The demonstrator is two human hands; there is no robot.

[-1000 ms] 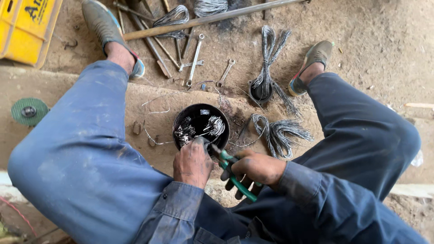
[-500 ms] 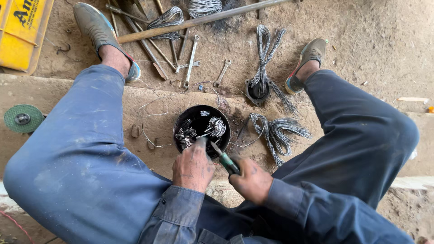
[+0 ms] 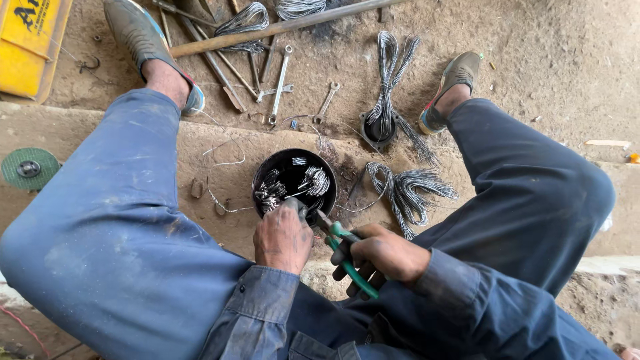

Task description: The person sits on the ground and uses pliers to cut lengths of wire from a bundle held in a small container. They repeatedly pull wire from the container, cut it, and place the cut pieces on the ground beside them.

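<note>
A: What is the left hand (image 3: 283, 233) doing?

B: It is hovering at the near rim of the black bowl (image 3: 294, 181), at the bowl's six o'clock. Its fingers (image 3: 297, 208) are curling in tight, pinching what looks like a thin wire piece; I cannot tell exactly what is sitting between them.

A: And the right hand (image 3: 381, 255)?

B: It is wrapping closed around the green handles of the pliers (image 3: 347, 257), whose nose is pointing toward ten o'clock, meeting the left fingertips just at the bowl's edge.

A: What is lying in the bowl?

B: Two clumps of short cut wire bits, too many to count.

A: Counting the rest, left to right?

B: One green grinding disc (image 3: 29, 168) at nine o'clock, three wrenches (image 3: 280, 81) at twelve o'clock, and two loose wire bundles (image 3: 407, 193) to the right of the bowl, around two o'clock. One bowl, one pair of pliers.
</note>
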